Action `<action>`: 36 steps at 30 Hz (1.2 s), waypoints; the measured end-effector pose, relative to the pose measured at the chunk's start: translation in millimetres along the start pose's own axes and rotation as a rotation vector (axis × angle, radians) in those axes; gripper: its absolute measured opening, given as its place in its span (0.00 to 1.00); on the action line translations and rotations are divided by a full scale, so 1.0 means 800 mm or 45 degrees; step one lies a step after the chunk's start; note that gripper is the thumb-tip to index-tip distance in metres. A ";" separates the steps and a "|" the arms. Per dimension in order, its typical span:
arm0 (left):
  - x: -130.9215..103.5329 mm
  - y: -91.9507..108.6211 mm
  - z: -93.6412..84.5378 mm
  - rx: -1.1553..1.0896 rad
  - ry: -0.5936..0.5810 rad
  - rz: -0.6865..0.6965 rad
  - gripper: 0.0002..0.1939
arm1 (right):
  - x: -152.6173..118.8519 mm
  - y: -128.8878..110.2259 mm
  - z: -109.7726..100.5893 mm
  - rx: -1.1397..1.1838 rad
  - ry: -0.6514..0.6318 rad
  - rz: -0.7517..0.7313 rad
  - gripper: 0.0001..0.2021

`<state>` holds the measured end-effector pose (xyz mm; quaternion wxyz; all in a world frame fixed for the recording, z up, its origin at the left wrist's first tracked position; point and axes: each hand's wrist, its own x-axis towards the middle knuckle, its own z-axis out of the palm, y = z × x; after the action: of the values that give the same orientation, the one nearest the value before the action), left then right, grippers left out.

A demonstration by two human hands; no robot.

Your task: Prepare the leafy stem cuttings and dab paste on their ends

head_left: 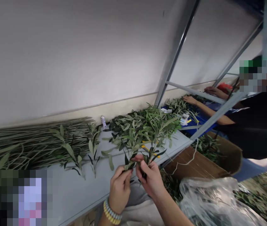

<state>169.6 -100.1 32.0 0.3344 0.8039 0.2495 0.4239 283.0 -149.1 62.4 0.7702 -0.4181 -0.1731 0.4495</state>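
Over the table's front edge, my left hand (120,188), with beaded bracelets (111,213) at its wrist, pinches a leafy sprig (131,152) of narrow green leaves. My right hand (151,179) is closed around the lower part of a leafy branch (155,141) that rises up and to the right. The two hands nearly meet, and their fingers hide the stem ends. Beyond them lies a pile of leafy sprigs (126,124). Two separate sprigs (72,150) rest on the table to the left.
A bundle of long thin stems (36,141) covers the left of the grey table (77,191). A small tube (103,121) stands by the wall. Metal shelf posts (178,50) slant on the right, near a co-worker's arm (209,113), a cardboard box (232,153) and a clear plastic bag (209,197).
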 end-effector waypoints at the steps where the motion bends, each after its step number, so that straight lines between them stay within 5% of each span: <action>1: 0.000 0.000 0.000 0.001 0.007 -0.004 0.11 | 0.000 0.000 0.002 0.005 -0.003 0.012 0.18; 9: -0.003 -0.009 -0.001 0.036 0.046 -0.027 0.11 | 0.003 0.005 0.002 -0.078 0.003 0.045 0.21; 16: -0.007 -0.027 -0.014 0.187 0.347 -0.056 0.10 | 0.004 0.012 -0.016 -0.477 0.023 -0.082 0.22; 21: 0.001 -0.032 -0.019 0.199 0.426 -0.108 0.10 | 0.001 0.013 -0.021 -0.559 0.047 -0.092 0.21; 28: 0.001 -0.034 -0.013 0.162 0.478 -0.227 0.11 | -0.002 0.026 -0.029 -0.400 0.100 0.017 0.22; 36: 0.003 -0.020 -0.003 0.119 0.329 -0.123 0.07 | -0.008 0.018 -0.040 -0.015 -0.123 0.116 0.27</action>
<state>166.5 -87.4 22.2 0.2816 0.7443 0.3485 0.4953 292.4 -167.0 32.6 0.7371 -0.4079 -0.1937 0.5028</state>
